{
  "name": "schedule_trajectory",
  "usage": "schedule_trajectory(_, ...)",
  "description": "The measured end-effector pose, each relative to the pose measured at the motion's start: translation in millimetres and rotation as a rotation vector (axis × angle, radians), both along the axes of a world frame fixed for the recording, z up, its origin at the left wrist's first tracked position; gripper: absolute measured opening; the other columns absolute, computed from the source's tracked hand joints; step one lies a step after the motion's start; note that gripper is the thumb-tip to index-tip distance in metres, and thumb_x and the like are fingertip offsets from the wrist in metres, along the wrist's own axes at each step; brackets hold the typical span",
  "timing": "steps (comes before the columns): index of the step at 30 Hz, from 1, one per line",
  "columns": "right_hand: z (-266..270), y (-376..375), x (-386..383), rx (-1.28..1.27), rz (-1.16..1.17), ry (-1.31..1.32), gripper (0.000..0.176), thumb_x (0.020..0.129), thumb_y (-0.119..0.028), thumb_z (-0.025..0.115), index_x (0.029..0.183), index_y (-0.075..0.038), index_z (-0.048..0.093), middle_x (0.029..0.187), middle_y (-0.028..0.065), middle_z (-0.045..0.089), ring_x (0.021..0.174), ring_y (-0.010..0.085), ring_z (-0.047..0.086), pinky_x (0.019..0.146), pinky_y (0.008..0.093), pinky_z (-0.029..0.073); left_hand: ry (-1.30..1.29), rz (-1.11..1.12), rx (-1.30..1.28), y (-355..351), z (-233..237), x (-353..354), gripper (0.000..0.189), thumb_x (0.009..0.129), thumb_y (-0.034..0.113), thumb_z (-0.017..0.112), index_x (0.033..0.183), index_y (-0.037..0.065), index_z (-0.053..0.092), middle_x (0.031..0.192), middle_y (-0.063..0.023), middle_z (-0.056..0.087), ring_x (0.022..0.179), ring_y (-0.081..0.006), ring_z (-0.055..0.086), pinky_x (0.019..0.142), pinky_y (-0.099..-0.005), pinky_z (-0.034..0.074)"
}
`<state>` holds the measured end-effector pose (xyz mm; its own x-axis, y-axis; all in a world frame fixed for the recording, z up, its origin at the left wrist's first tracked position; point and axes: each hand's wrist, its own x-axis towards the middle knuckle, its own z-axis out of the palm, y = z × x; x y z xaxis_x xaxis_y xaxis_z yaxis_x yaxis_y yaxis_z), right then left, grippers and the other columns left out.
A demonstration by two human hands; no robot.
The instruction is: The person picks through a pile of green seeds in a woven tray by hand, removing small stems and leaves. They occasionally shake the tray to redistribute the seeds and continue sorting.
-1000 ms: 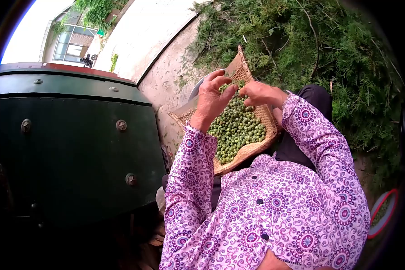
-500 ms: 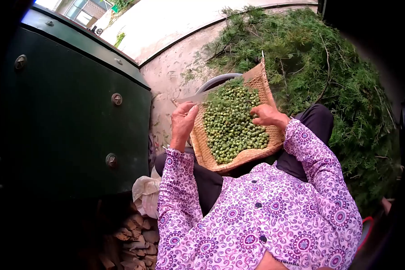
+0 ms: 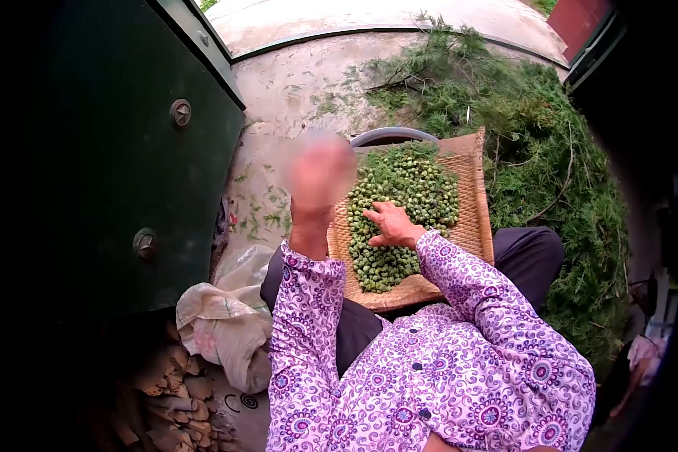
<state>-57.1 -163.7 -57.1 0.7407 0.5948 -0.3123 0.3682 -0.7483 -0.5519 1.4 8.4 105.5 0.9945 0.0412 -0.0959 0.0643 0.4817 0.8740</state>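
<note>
A woven basket tray (image 3: 471, 192) rests across my lap, heaped with small round green cones (image 3: 388, 264). My right hand (image 3: 393, 224) lies on the heap, palm down, its fingers stretched out and apart, touching the cones. Over the tray's left edge my left hand (image 3: 320, 172) is raised, and a blur covers it, so its fingers and anything in them cannot be made out. Thin green sprigs (image 3: 414, 153) lie among the cones at the far end of the tray.
Behind the tray shows the rim of a round grey basin (image 3: 392, 132). Cut evergreen branches (image 3: 550, 151) are piled along the right. A dark green metal door (image 3: 105, 188) stands at left, with a white woven sack (image 3: 230, 320) and split firewood (image 3: 177, 399) below it.
My right hand has moved left from the tray's right side onto the middle of the cones. My left hand has risen a little. The camera view has shifted.
</note>
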Motion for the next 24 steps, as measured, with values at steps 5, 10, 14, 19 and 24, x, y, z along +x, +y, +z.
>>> schedule_trajectory(5, 13.3, -1.6, -23.6, -0.166, 0.131, -0.042, 0.072, 0.062, -0.04, 0.073, 0.124, -0.017, 0.045, 0.12, 0.0197, 0.042, 0.108, 0.0349, 0.041, 0.082, 0.049, 0.04, 0.099, 0.009, -0.169, -3.6, 3.3, -0.7, 0.018, 0.088, 0.015, 0.054, 0.093, -0.001, 0.06, 0.09, -0.0097, 0.063, 0.075, -0.0135, 0.061, 0.063, -0.0224, 0.049)
schedule_trajectory(10, 11.4, -48.6, -54.3, -0.156, 0.214, 0.103, 0.058, 0.065, -0.037, 0.071, 0.115, -0.012, 0.054, 0.105, 0.0193, 0.048, 0.096, 0.0353, 0.047, 0.081, 0.043, 0.043, 0.112, -0.04, 0.014, -15.5, -2.4, -0.3, 0.017, 0.088, 0.016, 0.055, 0.091, 0.0, 0.06, 0.088, -0.0093, 0.063, 0.071, -0.0127, 0.062, 0.06, -0.0214, 0.049)
schedule_trajectory(14, 7.2, -83.1, -56.6, -0.184, 0.196, 0.138, 0.037, 0.068, -0.028, 0.067, 0.099, -0.01, 0.059, 0.098, 0.0163, 0.051, 0.096, 0.0333, 0.047, 0.079, 0.0427, 0.044, 0.083, -0.048, -0.011, -19.3, -12.9, 1.5, 0.016, 0.087, 0.016, 0.056, 0.09, 0.001, 0.061, 0.087, -0.0092, 0.064, 0.069, -0.0122, 0.062, 0.058, -0.0214, 0.049)
schedule_trajectory(19, 10.2, -113.5, -49.8, -0.235, 0.19, 0.127, 0.03, 0.064, -0.021, 0.064, 0.092, -0.008, 0.065, 0.104, 0.0199, 0.054, 0.09, 0.0356, 0.054, 0.079, 0.0415, 0.045, 0.047, -0.062, 0.008, -22.9, -18.1, 2.4, 0.016, 0.087, 0.016, 0.056, 0.09, 0.001, 0.061, 0.087, -0.0094, 0.064, 0.068, -0.0124, 0.062, 0.057, -0.0216, 0.049)
schedule_trajectory(24, 5.4, -101.7, -32.4, -0.082, -0.063, 0.013, 0.031, 0.067, -0.016, 0.063, 0.094, -0.002, 0.063, 0.093, 0.019, 0.059, 0.09, 0.0341, 0.056, 0.081, 0.039, 0.046, 0.023, -0.045, 0.003, -21.3, -13.4, -2.9, 0.017, 0.087, 0.017, 0.056, 0.09, 0.001, 0.061, 0.086, -0.009, 0.064, 0.068, -0.0116, 0.062, 0.056, -0.0208, 0.049)
